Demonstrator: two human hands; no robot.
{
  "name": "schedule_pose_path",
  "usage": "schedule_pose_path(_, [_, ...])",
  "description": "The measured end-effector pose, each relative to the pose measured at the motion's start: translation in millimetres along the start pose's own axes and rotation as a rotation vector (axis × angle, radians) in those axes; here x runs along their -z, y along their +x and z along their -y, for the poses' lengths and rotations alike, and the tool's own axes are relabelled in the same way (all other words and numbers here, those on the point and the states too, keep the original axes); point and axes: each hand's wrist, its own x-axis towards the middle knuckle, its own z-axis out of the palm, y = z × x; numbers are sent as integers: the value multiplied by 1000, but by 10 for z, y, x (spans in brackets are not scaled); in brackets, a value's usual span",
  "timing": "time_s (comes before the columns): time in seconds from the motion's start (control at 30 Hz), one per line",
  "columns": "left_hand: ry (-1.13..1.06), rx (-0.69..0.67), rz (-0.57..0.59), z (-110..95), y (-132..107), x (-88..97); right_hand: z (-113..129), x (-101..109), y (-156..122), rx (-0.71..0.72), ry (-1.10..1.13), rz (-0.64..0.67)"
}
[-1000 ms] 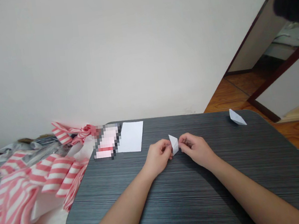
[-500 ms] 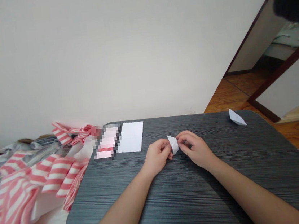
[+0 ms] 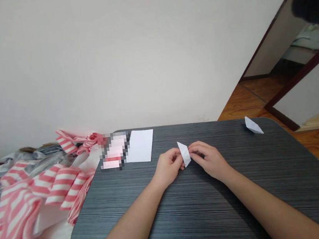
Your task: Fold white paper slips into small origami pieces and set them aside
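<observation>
A small folded piece of white paper (image 3: 184, 153) is held upright between both hands, just above the dark striped table (image 3: 206, 214). My left hand (image 3: 169, 168) pinches its left side with curled fingers. My right hand (image 3: 209, 159) pinches its right side, thumb and fingers pressed together on the fold. Both forearms reach in from the table's near edge.
A flat white sheet (image 3: 140, 146) lies at the table's back left, beside a blurred pink item (image 3: 114, 152). A finished folded paper shape (image 3: 253, 125) sits at the far right corner. Pink-striped bags (image 3: 32, 197) are piled left of the table. A wall stands behind; wooden floor at right.
The folded paper has tilted and risen slightly, its upper tip now further left. My right hand's fingers have shifted a little on it. Both hands remain in the same spot.
</observation>
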Motion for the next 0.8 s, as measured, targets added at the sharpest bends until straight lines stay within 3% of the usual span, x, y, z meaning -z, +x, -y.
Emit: schedule_pose_path(0.8, [84, 1, -2, -29, -10, -1, -4, -2, -23, -10, 27, 74])
